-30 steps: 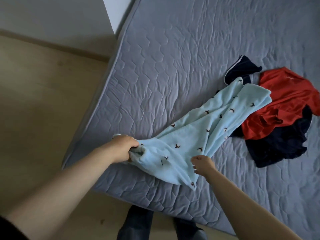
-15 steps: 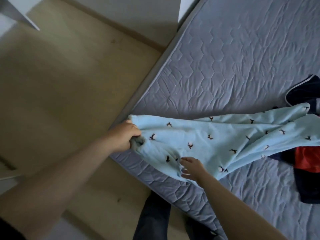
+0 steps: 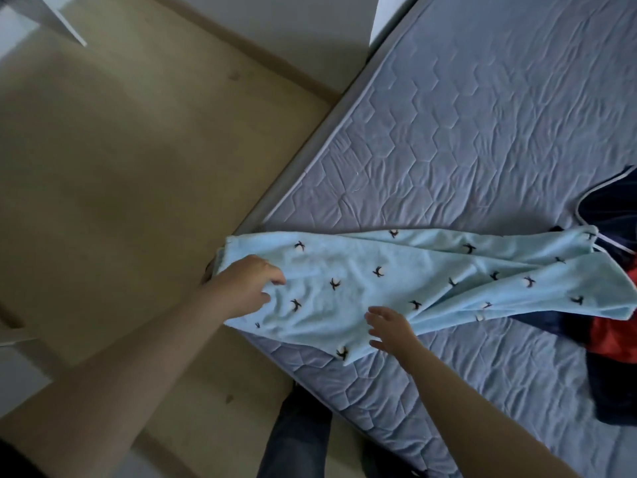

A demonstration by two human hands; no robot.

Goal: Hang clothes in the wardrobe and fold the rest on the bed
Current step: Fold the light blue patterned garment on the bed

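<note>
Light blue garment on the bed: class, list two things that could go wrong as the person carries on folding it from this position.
1. The light blue garment has its left end right at the edge of the mattress. The left hand and right hand are both open and grip nothing, so it may slip towards the floor.
2. Its far end lies over the navy garment and red garment; tugging might drag them along.
</note>
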